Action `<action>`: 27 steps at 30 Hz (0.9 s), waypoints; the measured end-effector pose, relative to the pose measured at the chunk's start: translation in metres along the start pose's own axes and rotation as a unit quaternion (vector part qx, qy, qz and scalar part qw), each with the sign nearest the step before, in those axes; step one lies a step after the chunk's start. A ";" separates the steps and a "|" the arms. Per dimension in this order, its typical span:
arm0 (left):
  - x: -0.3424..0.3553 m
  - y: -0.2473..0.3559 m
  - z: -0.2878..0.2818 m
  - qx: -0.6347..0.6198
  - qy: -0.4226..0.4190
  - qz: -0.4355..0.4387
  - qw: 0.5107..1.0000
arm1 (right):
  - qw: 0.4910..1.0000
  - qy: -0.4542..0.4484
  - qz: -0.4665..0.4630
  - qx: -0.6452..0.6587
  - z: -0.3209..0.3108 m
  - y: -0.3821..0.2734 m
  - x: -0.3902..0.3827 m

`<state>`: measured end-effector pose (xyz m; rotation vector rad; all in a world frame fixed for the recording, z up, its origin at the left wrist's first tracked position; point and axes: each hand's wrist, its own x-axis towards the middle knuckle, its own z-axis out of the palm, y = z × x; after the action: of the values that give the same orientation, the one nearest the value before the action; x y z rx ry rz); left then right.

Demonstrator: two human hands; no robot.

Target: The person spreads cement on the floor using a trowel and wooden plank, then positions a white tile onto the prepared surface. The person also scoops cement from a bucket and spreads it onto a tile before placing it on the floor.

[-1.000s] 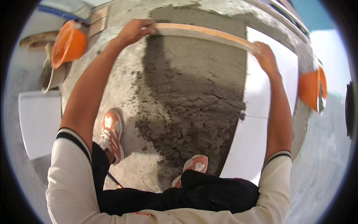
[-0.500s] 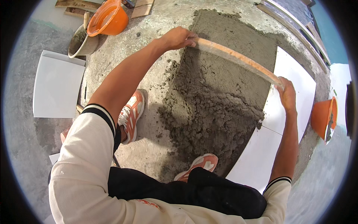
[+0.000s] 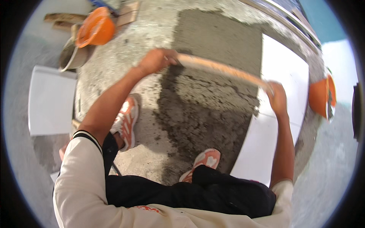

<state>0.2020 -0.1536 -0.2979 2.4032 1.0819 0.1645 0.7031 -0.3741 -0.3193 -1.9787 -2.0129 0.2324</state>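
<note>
A long wooden screed board (image 3: 220,70) spans the grey mortar bed (image 3: 216,34), gripped at both ends. My left hand (image 3: 157,60) is closed round its left end, above the bed's left edge. At the other end, my right hand (image 3: 277,98) holds on, over the white floor tiles (image 3: 283,68) that border the bed on the right. Beyond the board the mortar looks smooth; on my side it is cracked, with darker, loose crumbly mortar (image 3: 201,127) closer to my feet. Motion blurs the board and hands slightly.
An orange bucket (image 3: 99,28) and a grey bucket (image 3: 74,56) stand at the far left, near wood scraps (image 3: 64,17). Stacked white tiles (image 3: 51,100) lie at the left. Another orange bucket (image 3: 320,97) is at the right wall. My shoes (image 3: 128,123) flank the loose mortar's near left.
The board has come toward me across the mortar with both hands still on it. Lumpy mortar in its path now looks flatter and cracked. The view has shifted slightly.
</note>
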 end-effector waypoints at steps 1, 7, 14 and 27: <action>0.014 -0.007 -0.005 -0.032 -0.012 -0.076 0.996 | 1.000 0.004 -0.006 -0.010 0.005 0.005 0.023; 0.038 0.002 -0.009 0.036 -0.040 -0.027 0.998 | 0.997 -0.034 0.059 -0.027 -0.004 -0.006 0.039; -0.023 0.011 0.002 0.009 -0.078 0.019 0.997 | 0.998 -0.061 0.035 -0.001 -0.010 -0.038 -0.031; -0.116 0.033 0.028 0.013 -0.051 0.075 0.996 | 0.998 -0.053 0.038 -0.015 -0.007 -0.072 -0.121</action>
<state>0.1537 -0.2676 -0.2958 2.4867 0.8623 0.0776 0.6376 -0.4977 -0.3023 -2.1055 -2.0185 0.3336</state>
